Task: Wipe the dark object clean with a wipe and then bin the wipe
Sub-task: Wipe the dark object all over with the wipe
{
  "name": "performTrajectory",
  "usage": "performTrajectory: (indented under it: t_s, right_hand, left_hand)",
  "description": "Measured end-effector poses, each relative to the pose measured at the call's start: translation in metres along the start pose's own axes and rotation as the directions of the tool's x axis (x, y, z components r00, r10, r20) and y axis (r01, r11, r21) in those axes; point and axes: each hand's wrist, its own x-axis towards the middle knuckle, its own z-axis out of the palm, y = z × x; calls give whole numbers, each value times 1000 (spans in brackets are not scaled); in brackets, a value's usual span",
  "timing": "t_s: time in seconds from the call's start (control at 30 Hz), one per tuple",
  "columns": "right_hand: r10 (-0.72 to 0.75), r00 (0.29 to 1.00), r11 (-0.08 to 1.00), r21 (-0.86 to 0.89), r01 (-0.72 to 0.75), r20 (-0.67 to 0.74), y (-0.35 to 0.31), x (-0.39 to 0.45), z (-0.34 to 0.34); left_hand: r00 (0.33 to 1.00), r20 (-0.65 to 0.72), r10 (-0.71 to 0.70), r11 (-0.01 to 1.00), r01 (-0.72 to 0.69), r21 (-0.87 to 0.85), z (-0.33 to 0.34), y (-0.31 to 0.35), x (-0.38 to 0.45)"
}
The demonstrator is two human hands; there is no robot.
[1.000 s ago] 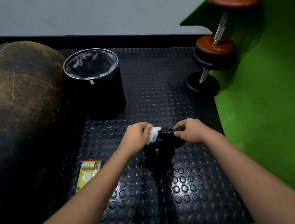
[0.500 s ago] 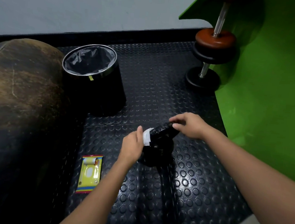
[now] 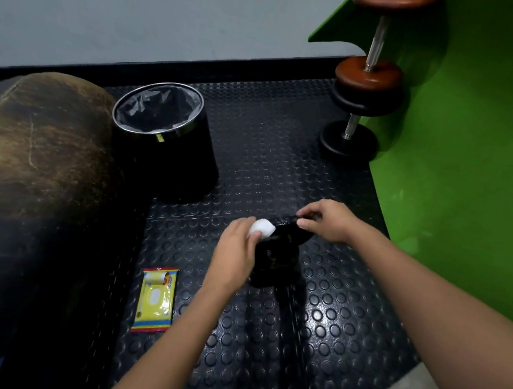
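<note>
Wiping the dark object on the studded mat, bin waiting behind.

At far left lies a worn brown bolster [image 3: 35, 150]; next to it stands the black bin [image 3: 163, 142], lined and open-topped, with the yellow wipe pack [image 3: 156, 302] flat on the studded floor mat [image 3: 346, 320] nearer the person. The left hand [image 3: 237, 251] pinches a bunched white wipe [image 3: 263, 228] and presses it against the upper left side of the dark object [image 3: 277, 258], which sits on the mat in the middle, in front of the bin. The right hand [image 3: 327, 220] pinches the object's top edge, fingers curled, steadying it. A dumbbell [image 3: 368, 77] leans by the green wall. To wipe well, I judge the right hand should hold firm while the wipe runs in overlapping strokes round the whole surface, turning the object for hidden sides.
</note>
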Motion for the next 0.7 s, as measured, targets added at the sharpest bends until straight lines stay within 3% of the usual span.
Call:
performTrajectory:
  t_s: [0.07, 0.17, 0.33, 0.4, 0.5, 0.63, 0.7]
  right_hand:
    - [-1, 1000, 1000, 14, 2, -12, 1, -2, 5]
    - [24, 1000, 999, 22, -24, -9, 1, -6, 10]
    - [65, 994, 997, 55, -60, -86, -6, -15, 19]
    - [87, 990, 995, 68, -80, -115, -12, -19, 23]
    - [130, 986, 990, 61, -123, -109, -18, -20, 22]
    - [178, 977, 984, 46, -173, -121, -23, -25, 23]
    - [194, 969, 980, 82, -183, -155, -22, -27, 28]
  left_hand:
    - [1000, -11, 5, 1000, -5, -4, -4, -4, 6]
    - [992, 53, -114, 993, 114, 4, -17, -11, 18]
    - [999, 30, -35, 999, 35, 12, -10, 9, 25]
    - [991, -25, -134, 989, 132, -63, -10, 4, 21]
    - [951, 1, -309, 945, 307, -116, -17, 3, 23]
    - [991, 32, -133, 988, 135, -73, -17, 19, 31]
    - [987, 25, -159, 984, 160, -77, -12, 17, 32]
